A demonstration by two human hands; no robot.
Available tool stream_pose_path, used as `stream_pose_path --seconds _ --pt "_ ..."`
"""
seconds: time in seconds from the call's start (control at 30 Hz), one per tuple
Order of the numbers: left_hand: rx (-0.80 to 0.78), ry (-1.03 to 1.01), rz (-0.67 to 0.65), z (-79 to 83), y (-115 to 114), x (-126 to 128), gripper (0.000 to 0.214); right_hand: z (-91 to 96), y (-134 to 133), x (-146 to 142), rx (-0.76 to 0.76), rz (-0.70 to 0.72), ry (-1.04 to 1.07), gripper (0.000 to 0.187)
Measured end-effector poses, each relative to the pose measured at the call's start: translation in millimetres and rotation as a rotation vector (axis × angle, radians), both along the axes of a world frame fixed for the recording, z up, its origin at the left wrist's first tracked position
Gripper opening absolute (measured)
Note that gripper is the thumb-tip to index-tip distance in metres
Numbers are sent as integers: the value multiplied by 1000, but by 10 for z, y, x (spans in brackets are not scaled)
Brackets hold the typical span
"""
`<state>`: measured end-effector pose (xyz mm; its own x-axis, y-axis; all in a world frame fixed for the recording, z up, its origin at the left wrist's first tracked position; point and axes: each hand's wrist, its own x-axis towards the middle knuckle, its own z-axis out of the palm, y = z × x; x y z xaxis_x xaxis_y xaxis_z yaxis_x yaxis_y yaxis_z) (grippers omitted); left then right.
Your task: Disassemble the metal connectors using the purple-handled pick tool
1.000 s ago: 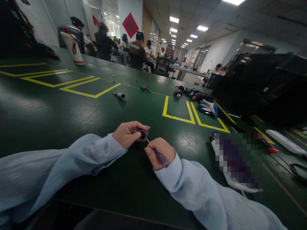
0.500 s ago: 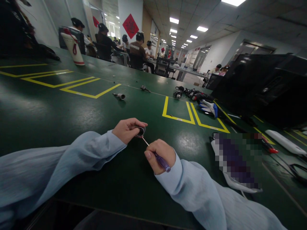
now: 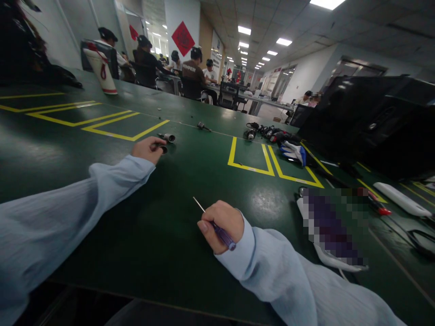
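My right hand [image 3: 222, 224] is wrapped round the purple handle of a screwdriver [image 3: 224, 237], its thin shaft pointing up and left with the tip touching nothing. My left hand [image 3: 148, 149] is farther out to the left, fingers closed on a small round metal ring [image 3: 164, 149], mostly hidden by the fingers. Just beyond those fingers lies a metal connector shell [image 3: 168, 137] with its round open end toward the right; whether the hand touches it I cannot tell. Another dark metal connector piece [image 3: 203, 127] rests farther back on the green table [image 3: 163, 235].
Yellow tape outlines [image 3: 251, 169] mark the table. To the right are a blue-and-white glove [image 3: 292, 153], cabled black parts [image 3: 256, 130], a partly blurred white-edged device [image 3: 326, 258] and a red-tipped tool [image 3: 384, 211]. A paper cup [image 3: 102, 72] stands back left. People sit at desks beyond.
My left hand has moved left and away from me with the metal ring, off the screwdriver tip, to beside the connector shell. My right hand has stayed nearly in place with the screwdriver.
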<state>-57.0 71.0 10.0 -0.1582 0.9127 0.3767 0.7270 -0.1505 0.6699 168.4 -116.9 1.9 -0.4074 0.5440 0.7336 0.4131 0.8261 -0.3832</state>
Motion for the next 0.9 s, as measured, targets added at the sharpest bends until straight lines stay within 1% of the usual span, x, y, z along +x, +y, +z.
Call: stream_pose_path --seconds 0.07,0.13,0.2,0.27,0.37,0.57,0.63,0.7,0.73,0.77,0.83,0.9 --pt "10 44 11 14 167 -169 39 -1 3 -11 3 1 -2 11" --pt "1 79 23 33 288 -301 47 2 7 -19 9 3 -3 12" --pt "-15 115 13 52 362 -382 49 10 8 -20 10 1 -1 12" --pt "-38 154 -20 67 404 -411 50 23 4 -15 -4 -1 -15 12" --pt "-76 208 -68 83 441 -387 53 51 -4 -8 -24 0 -48 13" --pt "-116 259 -97 123 446 -291 60 46 3 -28 -38 6 -60 14" --pt "-72 295 -81 142 402 -250 62 29 7 -28 -33 -7 -42 13" --pt "75 374 -81 143 308 -175 60 29 2 -17 -23 -11 -35 12" --pt "173 425 -114 131 234 -118 57 37 -4 -10 -8 -4 -34 11" --pt "259 469 -180 109 139 -48 54 50 -11 -3 11 12 -38 9" --pt "330 525 -402 31 -115 126 50 72 -24 -4 61 49 -51 5" --pt "307 503 -688 -75 -424 313 44 63 -22 -32 117 71 -65 8"
